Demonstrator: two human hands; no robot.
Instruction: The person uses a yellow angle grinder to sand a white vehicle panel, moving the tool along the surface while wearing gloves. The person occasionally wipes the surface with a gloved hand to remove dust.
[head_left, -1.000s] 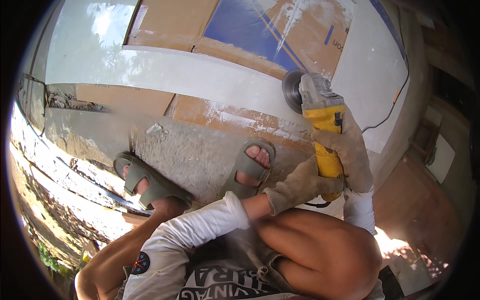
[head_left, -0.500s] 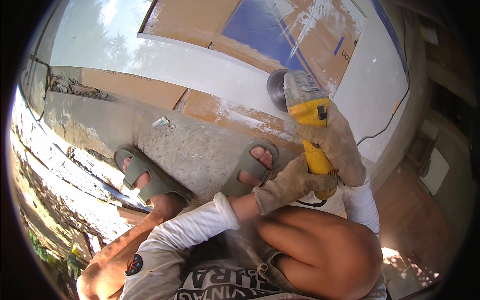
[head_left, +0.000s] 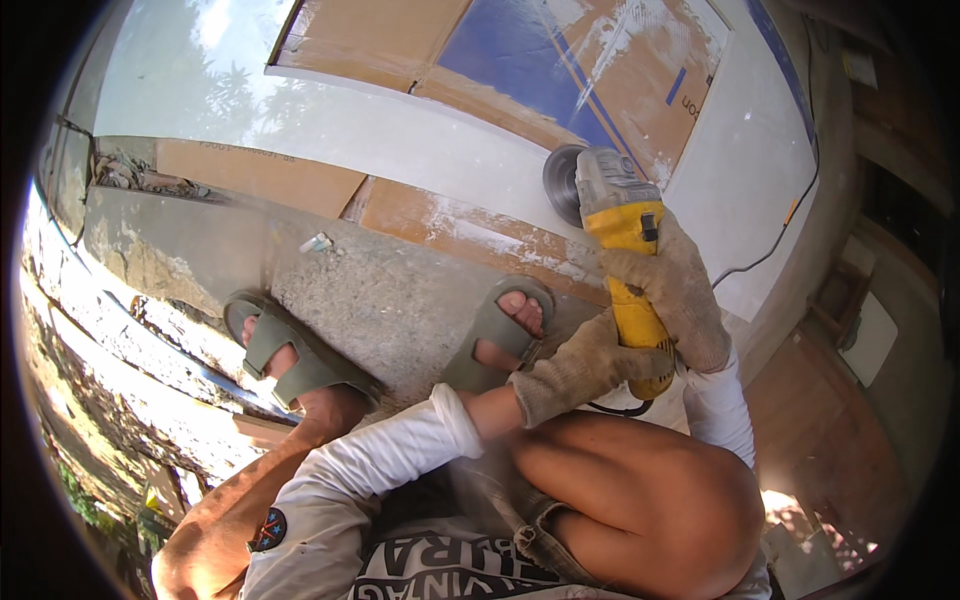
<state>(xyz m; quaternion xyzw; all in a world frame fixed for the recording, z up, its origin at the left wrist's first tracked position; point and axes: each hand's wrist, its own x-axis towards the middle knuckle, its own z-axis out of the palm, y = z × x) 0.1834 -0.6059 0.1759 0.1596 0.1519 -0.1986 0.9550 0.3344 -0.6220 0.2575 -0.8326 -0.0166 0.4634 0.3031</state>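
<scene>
A yellow and grey angle grinder [head_left: 632, 235] is held in both gloved hands, its head pointing away from me. My left hand [head_left: 580, 372], in a dusty knit glove, wraps the rear of its body. Further up, my right hand [head_left: 675, 285] closes around the middle from the right side. The round disc [head_left: 566, 185] at the grinder's head is over the white frame strip of a panel [head_left: 450, 130]; whether it touches the surface I cannot tell. Brown cardboard and blue sheet [head_left: 520, 60], smeared with white, fill the inside of that frame.
Cardboard strips [head_left: 260, 178] lie along the panel's near edge. A power cord [head_left: 765, 258] with an orange part runs over the white surface at right. My sandalled feet [head_left: 510, 320] rest on rough concrete [head_left: 390, 300]. A small whitish scrap [head_left: 317, 243] lies between panel and feet.
The grinder and its disc have shifted slightly right and a little nearer to me. Both hands keep their hold, and the left has moved slightly right.
</scene>
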